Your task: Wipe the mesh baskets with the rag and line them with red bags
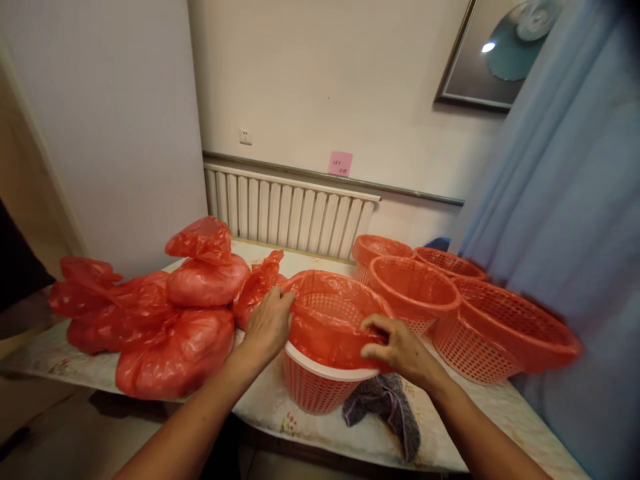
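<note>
A pink mesh basket (320, 393) with a pale rim stands near the front edge of the table. A thin red plastic bag (325, 337) lines it, its edge folded outward over part of the rim. At the basket's left side, my left hand (273, 320) has its fingers closed on the bag's edge. My right hand (397, 347) is at the right side of the rim, fingers curved and apart, the thumb beside the bag. Whether it grips any film is hard to tell. A dark grey cloth (387, 410) lies just right of the basket.
Several filled red bags (175, 353) are heaped on the left of the table (270, 413). More baskets with red liners (480, 340) stand at the right, beside a blue curtain (560, 173). A white radiator (290, 207) is behind the table.
</note>
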`<state>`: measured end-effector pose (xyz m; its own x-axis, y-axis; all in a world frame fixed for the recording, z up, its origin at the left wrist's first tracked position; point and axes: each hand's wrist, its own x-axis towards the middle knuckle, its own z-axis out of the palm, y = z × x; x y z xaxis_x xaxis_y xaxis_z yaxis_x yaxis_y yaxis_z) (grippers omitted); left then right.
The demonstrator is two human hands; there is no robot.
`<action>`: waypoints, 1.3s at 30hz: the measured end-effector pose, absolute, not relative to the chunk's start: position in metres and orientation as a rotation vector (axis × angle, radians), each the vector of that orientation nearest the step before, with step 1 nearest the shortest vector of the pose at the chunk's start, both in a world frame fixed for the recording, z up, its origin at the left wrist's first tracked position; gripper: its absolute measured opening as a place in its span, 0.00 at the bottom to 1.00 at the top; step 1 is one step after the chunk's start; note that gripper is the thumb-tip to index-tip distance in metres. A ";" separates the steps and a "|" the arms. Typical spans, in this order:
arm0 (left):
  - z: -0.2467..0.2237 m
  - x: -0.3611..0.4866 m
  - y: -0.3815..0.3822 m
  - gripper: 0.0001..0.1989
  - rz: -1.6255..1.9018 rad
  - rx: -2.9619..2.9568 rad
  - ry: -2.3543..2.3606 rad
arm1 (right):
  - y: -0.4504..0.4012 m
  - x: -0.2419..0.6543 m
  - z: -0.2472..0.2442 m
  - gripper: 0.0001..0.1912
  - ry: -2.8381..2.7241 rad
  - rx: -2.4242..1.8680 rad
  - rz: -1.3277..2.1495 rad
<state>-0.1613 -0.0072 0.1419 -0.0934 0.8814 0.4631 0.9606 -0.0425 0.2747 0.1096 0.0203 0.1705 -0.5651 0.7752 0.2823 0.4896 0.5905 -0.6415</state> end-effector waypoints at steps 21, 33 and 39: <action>0.131 -0.196 0.031 0.12 -1.078 -2.076 -2.214 | 0.054 0.162 0.146 0.09 -2.166 -1.377 -0.635; 0.150 -0.211 0.038 0.12 -1.260 -1.969 -1.978 | 0.119 0.143 0.165 0.18 -1.677 -1.292 0.065; 0.186 -0.180 0.046 0.14 -1.479 -2.042 -1.793 | 0.111 0.078 0.194 0.16 -1.590 -0.766 0.564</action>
<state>-0.1804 0.0465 0.1857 -0.1282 0.7416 0.6584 0.7873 -0.3276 0.5223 0.0780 0.1113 0.1943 -0.0597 0.7458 0.6635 0.1615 0.6632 -0.7308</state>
